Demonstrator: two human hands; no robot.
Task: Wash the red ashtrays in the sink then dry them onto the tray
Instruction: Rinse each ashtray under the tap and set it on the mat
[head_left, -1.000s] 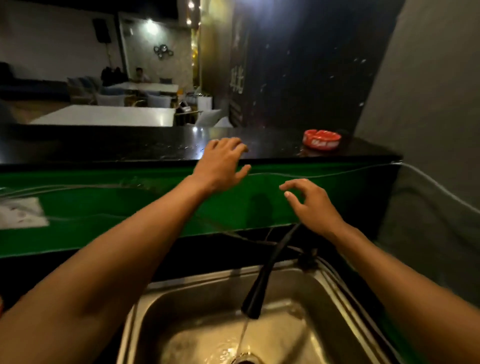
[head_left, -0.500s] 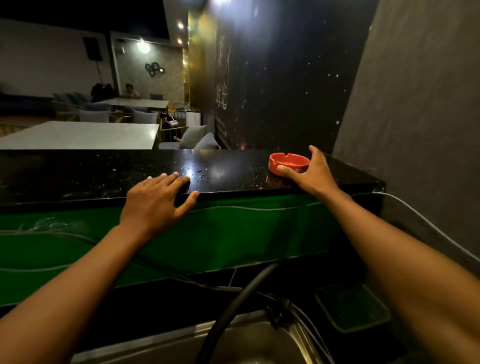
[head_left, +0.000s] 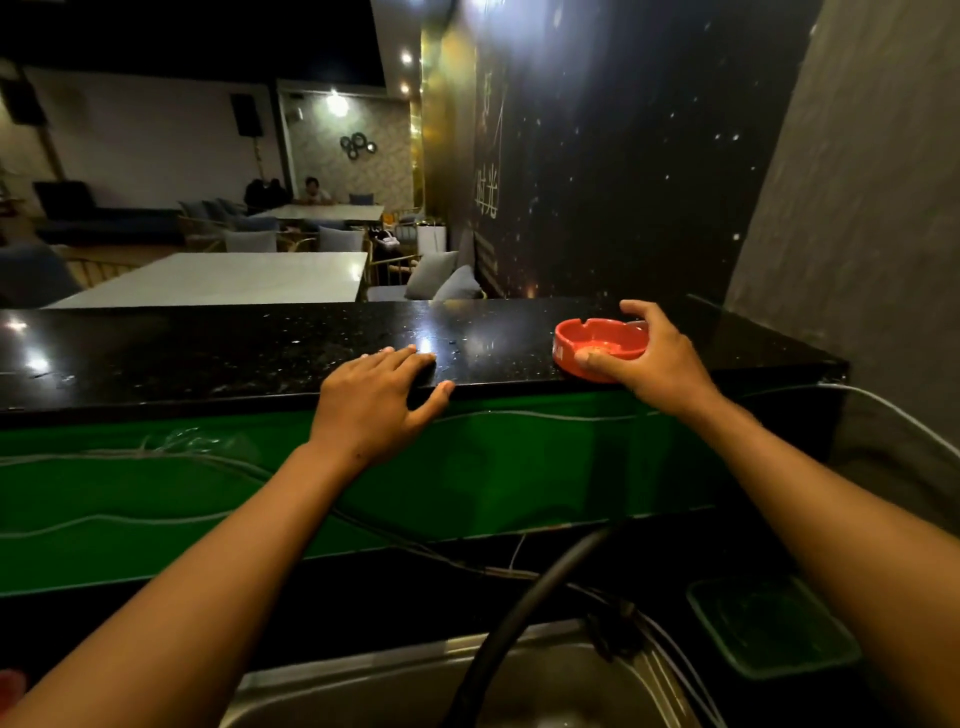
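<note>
Head view: the red ashtray (head_left: 597, 347) sits at the front edge of the black counter (head_left: 208, 353), near the grey wall (head_left: 857, 234) at the right end; bare counter stretches away to its left. The right hand (head_left: 655, 357) reaches up, thumb and fingers curled round the ashtray. The left hand (head_left: 375, 404) lies flat on the counter edge, fingers straight. Below, the sink (head_left: 395, 680) and a green tray (head_left: 774, 626).

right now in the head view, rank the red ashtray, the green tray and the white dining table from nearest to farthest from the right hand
1. Red ashtray: on the black counter, gripped by the right hand.
2. Green tray: down beside the sink, below the right forearm.
3. White dining table: beyond the counter, far left in the room.
</note>
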